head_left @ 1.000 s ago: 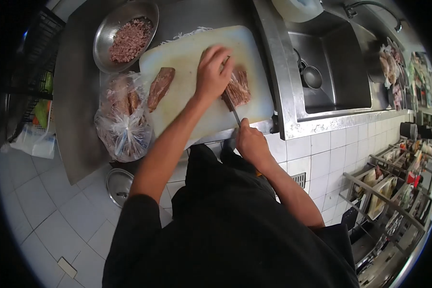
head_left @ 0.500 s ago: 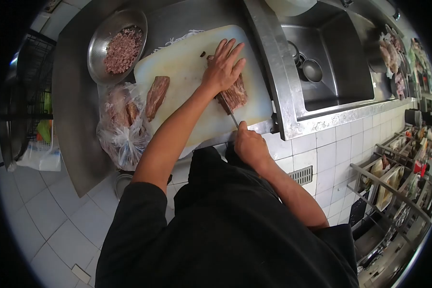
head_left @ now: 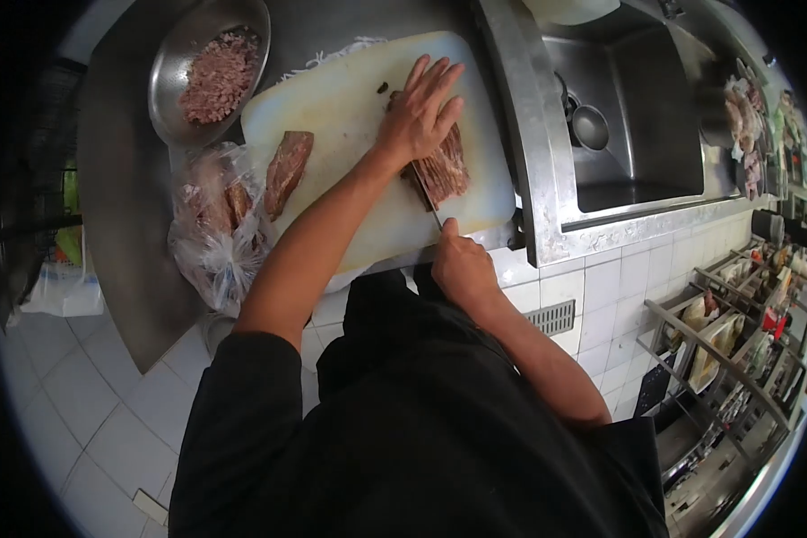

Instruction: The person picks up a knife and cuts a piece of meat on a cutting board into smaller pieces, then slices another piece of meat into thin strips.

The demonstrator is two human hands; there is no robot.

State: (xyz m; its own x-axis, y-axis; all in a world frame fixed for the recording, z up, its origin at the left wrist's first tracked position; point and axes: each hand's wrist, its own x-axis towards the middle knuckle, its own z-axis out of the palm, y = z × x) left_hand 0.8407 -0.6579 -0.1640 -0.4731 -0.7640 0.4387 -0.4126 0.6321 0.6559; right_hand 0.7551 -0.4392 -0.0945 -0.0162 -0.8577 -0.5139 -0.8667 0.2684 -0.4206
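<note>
The left hand point(head_left: 417, 117), fingers spread, lies palm down over the sliced meat point(head_left: 446, 169); the right hand point(head_left: 464, 267) is closed around the knife point(head_left: 429, 195), its blade against the meat's left side. Both lie on the cutting board's point(head_left: 332, 121) right part. A meat piece point(head_left: 289, 175) lies left, nearer the plastic bag point(head_left: 224, 233).

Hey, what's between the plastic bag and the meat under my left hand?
A separate piece of meat on the cutting board near the bag, and beyond it bare board with your left forearm passing over; the head view shows this.
</note>
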